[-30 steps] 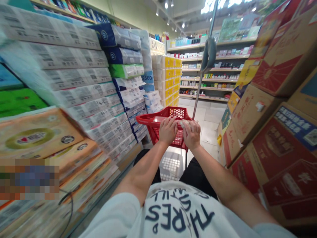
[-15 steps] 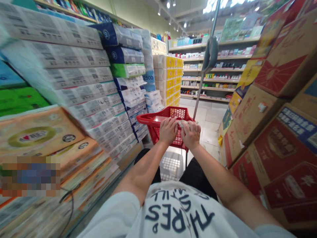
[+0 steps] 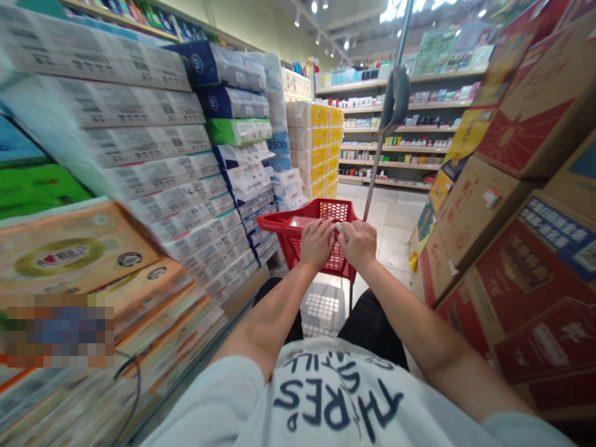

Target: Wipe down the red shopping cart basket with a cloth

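Observation:
A red shopping cart (image 3: 288,245) with latticed sides stands right in front of me. My left hand (image 3: 317,242) is closed over its handle bar (image 3: 300,221), fingers curled across the top. Close beside it on the right, my right hand (image 3: 357,243) also grips the bar, its fingertips near those of the left. Between the two hands shows something small and whitish, too unclear to name. A metal pole (image 3: 373,177) with a grey oval loop (image 3: 395,102) rises at the cart's right side.
Stacked tissue packs (image 3: 153,149) line the left, with orange packs (image 3: 69,254) nearest. Yellow-and-white packs (image 3: 321,149) stand farther on. Cardboard cartons (image 3: 535,248) are piled at the right. Stocked shelves (image 3: 419,131) cross the far end, beyond a pale tiled floor (image 3: 395,217).
Both hands stay on the handle bar, and the right-hand fingers have shifted slightly. The surroundings have moved only a little in view.

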Available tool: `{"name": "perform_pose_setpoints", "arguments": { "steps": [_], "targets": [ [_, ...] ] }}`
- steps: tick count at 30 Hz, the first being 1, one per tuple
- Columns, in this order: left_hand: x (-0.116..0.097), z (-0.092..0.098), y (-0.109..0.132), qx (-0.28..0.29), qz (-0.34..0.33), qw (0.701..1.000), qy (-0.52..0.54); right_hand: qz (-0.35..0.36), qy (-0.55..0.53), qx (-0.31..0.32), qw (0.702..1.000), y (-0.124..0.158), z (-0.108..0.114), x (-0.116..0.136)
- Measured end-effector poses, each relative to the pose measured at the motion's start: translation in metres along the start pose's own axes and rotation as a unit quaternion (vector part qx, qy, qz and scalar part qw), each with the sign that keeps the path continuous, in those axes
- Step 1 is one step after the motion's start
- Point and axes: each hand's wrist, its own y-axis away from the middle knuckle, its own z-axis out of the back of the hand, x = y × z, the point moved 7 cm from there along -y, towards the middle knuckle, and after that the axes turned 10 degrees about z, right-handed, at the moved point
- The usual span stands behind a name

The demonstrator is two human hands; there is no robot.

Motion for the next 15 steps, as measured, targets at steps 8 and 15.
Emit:
{"name": "perform_pose_setpoints", "arguments": {
  "steps": [8, 15],
  "targets": [
    [-0.001, 0.000, 0.001, 0.004, -0.011, 1.000, 0.002, 0.036, 0.009, -0.049, 0.998, 0.009, 0.006, 0.001],
    [-0.002, -0.001, 0.000, 0.006, -0.006, 1.000, -0.004, 0.044, -0.003, -0.041, 0.998, 0.014, 0.003, 0.000]
  ]
}}
